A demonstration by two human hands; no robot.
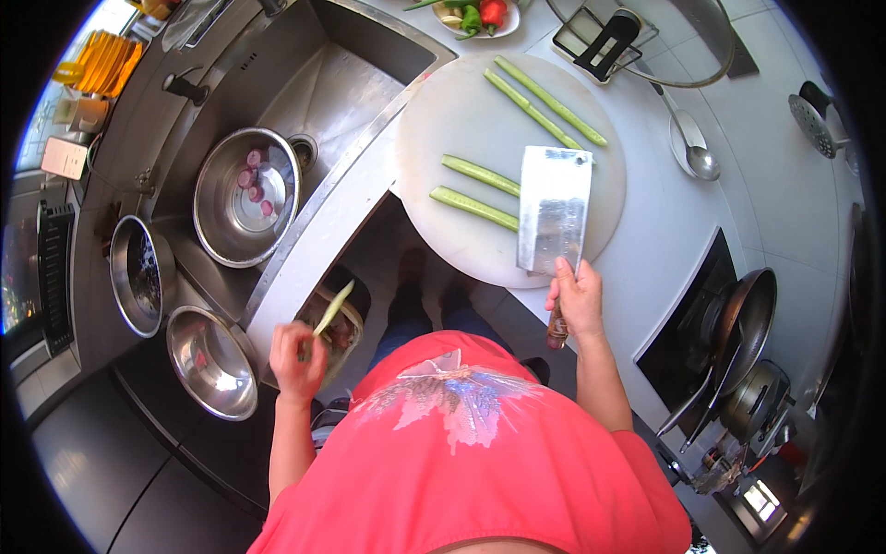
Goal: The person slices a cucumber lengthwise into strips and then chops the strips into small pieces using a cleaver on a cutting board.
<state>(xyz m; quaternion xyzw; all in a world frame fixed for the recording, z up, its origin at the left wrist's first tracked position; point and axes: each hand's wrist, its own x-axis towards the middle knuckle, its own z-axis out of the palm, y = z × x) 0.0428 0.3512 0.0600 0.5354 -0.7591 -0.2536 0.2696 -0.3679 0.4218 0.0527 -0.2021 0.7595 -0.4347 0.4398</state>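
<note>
My right hand (580,298) grips the wooden handle of a cleaver (556,208), whose broad blade lies over the right part of a round white cutting board (477,118). The blade hides the ends of two pale green cucumber strips (481,208). Two longer cucumber strips (550,100) lie side by side near the board's far edge. Out to the left, my left hand (297,356) pinches a thin pale piece of cucumber (335,307) over a waste bin (351,332) below the counter edge.
A steel bowl (208,215) with several pinkish pieces stands in the sink (353,76). Two more metal bowls (235,408) sit left of it. Peppers (481,15) on a plate and a knife-holder-like rack (609,45) are behind the board. Pans (751,325) rest by the cooktop (682,325) at right.
</note>
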